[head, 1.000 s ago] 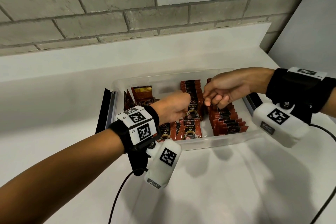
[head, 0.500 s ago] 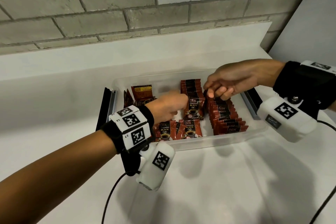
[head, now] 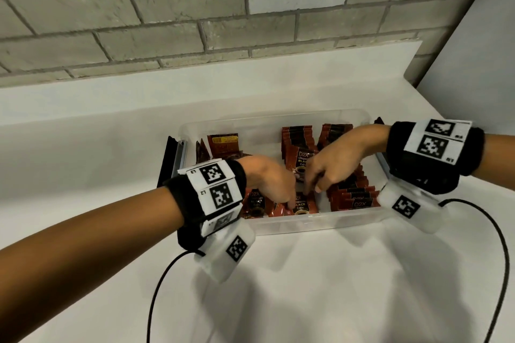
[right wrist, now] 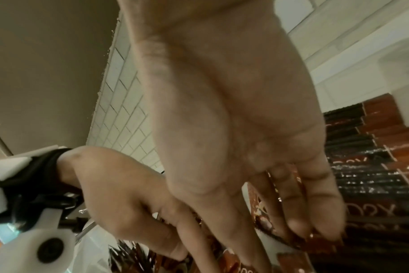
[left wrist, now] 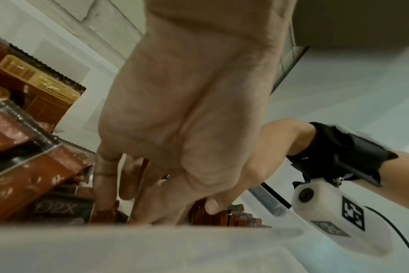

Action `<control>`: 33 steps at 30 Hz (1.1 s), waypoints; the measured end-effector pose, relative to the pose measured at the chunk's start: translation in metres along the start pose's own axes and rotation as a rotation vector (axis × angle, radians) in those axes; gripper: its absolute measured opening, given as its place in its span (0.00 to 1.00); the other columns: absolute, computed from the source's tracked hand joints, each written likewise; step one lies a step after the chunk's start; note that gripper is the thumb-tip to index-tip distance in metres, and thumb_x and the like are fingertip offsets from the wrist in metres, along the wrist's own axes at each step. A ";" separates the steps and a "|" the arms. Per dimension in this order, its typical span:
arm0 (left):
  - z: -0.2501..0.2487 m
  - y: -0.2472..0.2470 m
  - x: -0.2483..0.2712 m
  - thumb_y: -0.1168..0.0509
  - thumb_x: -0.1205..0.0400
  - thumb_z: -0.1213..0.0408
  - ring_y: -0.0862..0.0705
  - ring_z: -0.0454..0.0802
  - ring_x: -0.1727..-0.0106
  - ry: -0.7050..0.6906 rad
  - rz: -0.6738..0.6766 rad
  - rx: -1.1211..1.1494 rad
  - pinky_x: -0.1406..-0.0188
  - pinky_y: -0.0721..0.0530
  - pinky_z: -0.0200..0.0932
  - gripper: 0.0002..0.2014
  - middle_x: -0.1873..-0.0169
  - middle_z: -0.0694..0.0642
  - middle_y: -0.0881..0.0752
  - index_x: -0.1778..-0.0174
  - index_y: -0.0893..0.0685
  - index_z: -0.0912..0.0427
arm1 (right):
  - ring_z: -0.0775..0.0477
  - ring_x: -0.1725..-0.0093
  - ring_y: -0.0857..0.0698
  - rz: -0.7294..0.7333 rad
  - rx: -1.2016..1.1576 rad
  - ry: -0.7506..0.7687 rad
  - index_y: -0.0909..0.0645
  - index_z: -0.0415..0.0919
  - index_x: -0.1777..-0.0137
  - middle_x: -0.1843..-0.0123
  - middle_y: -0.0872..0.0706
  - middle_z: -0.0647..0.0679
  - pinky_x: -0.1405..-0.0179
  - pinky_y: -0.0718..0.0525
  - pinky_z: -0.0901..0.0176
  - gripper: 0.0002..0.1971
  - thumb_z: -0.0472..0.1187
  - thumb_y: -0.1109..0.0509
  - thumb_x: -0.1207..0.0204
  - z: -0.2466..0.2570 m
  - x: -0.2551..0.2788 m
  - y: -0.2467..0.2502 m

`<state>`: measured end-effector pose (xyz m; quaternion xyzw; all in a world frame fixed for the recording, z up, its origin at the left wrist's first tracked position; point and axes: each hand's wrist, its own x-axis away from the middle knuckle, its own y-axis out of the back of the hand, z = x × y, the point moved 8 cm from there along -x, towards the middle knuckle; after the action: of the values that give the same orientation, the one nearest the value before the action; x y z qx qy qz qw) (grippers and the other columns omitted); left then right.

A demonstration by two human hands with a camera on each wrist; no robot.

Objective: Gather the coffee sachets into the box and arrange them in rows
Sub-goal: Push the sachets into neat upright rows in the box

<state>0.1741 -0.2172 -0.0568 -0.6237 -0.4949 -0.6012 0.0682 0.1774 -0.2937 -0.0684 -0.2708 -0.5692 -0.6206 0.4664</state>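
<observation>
While both of your hands reach into the clear plastic box at mid-frame, your left hand and right hand press fingertips onto one red-and-black foil coffee sachet lying flat by the near wall; I cannot tell whether either pinches it. Overlapping sachet rows stand right.

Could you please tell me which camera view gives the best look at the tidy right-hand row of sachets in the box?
The head view: the right-hand row shows nearly whole, overlapping inside the box. The right wrist view shows its stepped edges close up; the left wrist view shows only a few tops.
</observation>
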 end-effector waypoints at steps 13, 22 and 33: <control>0.018 0.019 0.007 0.50 0.21 0.82 0.39 0.54 0.20 -0.037 -0.125 0.206 0.26 0.37 0.46 0.27 0.22 0.55 0.34 0.32 0.20 0.57 | 0.59 0.40 0.25 -0.097 -0.057 0.071 0.20 0.46 0.32 0.35 0.22 0.54 0.42 0.30 0.70 0.15 0.42 0.42 0.15 0.002 0.017 0.013; 0.014 0.019 0.003 0.51 0.19 0.84 0.34 0.52 0.23 -0.051 -0.105 0.302 0.28 0.32 0.45 0.28 0.22 0.55 0.34 0.29 0.23 0.57 | 0.53 0.41 0.27 -0.244 0.166 -0.035 0.24 0.40 0.28 0.30 0.28 0.45 0.45 0.29 0.62 0.19 0.44 0.44 0.14 -0.004 0.021 0.032; 0.022 0.023 0.012 0.45 0.16 0.72 0.36 0.52 0.22 0.018 -0.106 -0.089 0.40 0.36 0.38 0.25 0.22 0.55 0.34 0.21 0.33 0.52 | 0.42 0.46 0.19 -0.251 0.251 -0.120 0.22 0.36 0.36 0.27 0.39 0.41 0.41 0.19 0.47 0.19 0.49 0.44 0.15 -0.005 0.019 0.021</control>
<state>0.2029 -0.2076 -0.0411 -0.5937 -0.4993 -0.6309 0.0126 0.1893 -0.3018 -0.0432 -0.1740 -0.6981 -0.5809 0.3807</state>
